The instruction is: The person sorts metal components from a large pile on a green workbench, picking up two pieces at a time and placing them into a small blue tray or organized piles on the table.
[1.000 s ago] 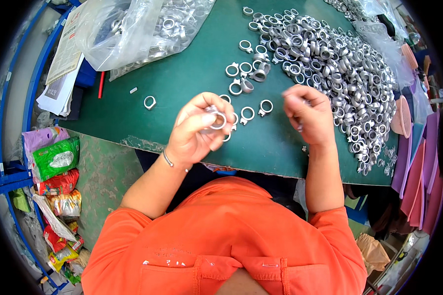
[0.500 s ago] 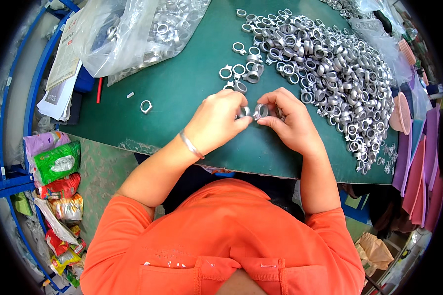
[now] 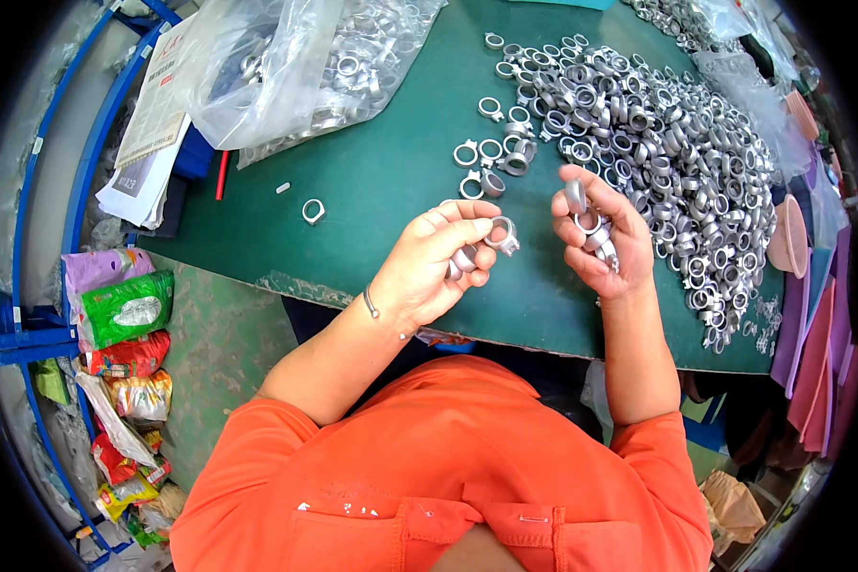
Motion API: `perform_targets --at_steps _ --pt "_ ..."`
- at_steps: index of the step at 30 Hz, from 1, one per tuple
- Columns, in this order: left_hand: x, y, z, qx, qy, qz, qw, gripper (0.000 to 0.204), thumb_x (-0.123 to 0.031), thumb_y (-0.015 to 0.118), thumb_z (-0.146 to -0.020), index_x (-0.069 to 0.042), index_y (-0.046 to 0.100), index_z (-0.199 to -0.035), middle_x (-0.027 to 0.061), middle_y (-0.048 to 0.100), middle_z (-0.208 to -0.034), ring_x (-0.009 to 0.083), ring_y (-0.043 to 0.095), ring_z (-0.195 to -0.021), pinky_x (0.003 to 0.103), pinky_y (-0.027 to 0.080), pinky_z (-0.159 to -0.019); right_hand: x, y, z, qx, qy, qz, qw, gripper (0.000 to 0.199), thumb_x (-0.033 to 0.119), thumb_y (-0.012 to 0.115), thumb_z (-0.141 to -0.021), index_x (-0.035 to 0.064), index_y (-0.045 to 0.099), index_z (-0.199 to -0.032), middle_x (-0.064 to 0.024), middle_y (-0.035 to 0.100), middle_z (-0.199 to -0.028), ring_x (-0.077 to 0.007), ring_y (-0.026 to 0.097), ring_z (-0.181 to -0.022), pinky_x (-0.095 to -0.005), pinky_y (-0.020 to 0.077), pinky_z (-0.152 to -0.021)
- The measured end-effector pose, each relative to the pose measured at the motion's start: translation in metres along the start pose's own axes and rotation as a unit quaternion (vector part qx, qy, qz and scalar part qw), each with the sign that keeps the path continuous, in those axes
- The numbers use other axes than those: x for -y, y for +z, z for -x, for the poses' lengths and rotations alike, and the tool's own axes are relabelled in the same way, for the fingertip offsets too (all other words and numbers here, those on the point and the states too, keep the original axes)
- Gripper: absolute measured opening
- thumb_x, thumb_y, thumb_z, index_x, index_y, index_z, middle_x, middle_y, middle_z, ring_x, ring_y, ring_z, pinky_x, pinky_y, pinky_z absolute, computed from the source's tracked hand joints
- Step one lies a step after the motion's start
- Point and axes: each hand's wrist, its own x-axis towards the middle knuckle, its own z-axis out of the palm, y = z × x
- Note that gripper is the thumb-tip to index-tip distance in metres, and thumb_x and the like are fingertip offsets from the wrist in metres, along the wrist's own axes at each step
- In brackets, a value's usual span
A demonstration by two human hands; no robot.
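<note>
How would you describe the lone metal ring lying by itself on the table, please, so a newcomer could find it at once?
Start at the green table and find the clear plastic bag of rings at its far left. Just nearer the person from that bag lies a single silver ring, left of the left hand. Unlike the rings in the big pile, it lies alone on bare green.

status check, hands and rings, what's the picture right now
Left hand pinching a metal ring, more in the palm. Right hand gripping several rings. Hands apart above the green table. Nothing between them.
</note>
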Motion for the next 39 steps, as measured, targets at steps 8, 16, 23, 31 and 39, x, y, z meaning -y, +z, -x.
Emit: perform_targets --at_steps 8,16,23,31,39 --pt "0.003 -0.007 0.008 0.070 -0.136 0.229 0.961 0.019 -0.007 0.045 -0.094 0.000 0.052 -0.110 0.0090 0.056 -0.089 0.0109 0.050 -0.066 0.021 0.043 -0.055 -0.021 0.027 0.005 -0.024 -0.172 0.184 0.967 0.024 0.025 0.049 -0.097 0.0040 0.050 -0.084 -0.0083 0.055 -0.072 -0.0103 0.049 -0.050 -0.0180 0.0328 -0.032" --pt "0.027 -0.008 0.055 0.095 -0.167 0.279 0.941 0.031 -0.029 0.035 -0.100 -0.007 0.055 -0.102 0.0032 0.060 -0.097 0.0143 0.059 -0.088 0.029 0.049 -0.080 -0.088 0.084 0.028 0.133 -0.378 0.733 0.550 0.013 0.010 0.071 -0.071 0.0047 0.060 -0.076 -0.0100 0.060 -0.086 -0.0268 0.058 -0.076 -0.0401 0.0432 -0.074" --pt "0.044 -0.082 0.089 -0.051 -0.299 0.208 0.930 0.031 -0.031 0.046 -0.092 -0.004 0.061 -0.098 0.0159 0.063 -0.095 0.0276 0.061 -0.083 0.026 0.044 -0.045 -0.078 0.049 0.025 0.029 -0.318 0.806 0.498 0.028 -0.001 0.060 -0.070 0.0067 0.063 -0.097 -0.0082 0.057 -0.090 -0.0264 0.054 -0.082 -0.0372 0.0403 -0.070" --pt "0.079 -0.122 0.036 -0.247 -0.143 0.168 0.944 0.041 -0.040 0.050 -0.091 -0.004 0.058 -0.110 0.0124 0.062 -0.105 0.0260 0.062 -0.090 0.040 0.054 -0.079 -0.074 0.032 0.002 0.018 -0.235 0.855 0.462 0.020 -0.003 0.062 -0.071 0.0062 0.062 -0.089 -0.0068 0.056 -0.095 -0.0266 0.054 -0.087 -0.0355 0.0423 -0.073" --pt "0.049 -0.081 0.067 0.110 -0.135 -0.509 0.843 0.032 -0.020 0.065 -0.085 -0.008 0.060 -0.114 0.0077 0.065 -0.102 0.0169 0.063 -0.080 0.032 0.051 -0.072 -0.060 0.025 0.029 0.015 -0.068 0.540 0.839 0.007 -0.001 0.066 -0.080 -0.0003 0.060 -0.083 -0.0090 0.058 -0.103 -0.0136 0.057 -0.089 -0.0262 0.0494 -0.077"
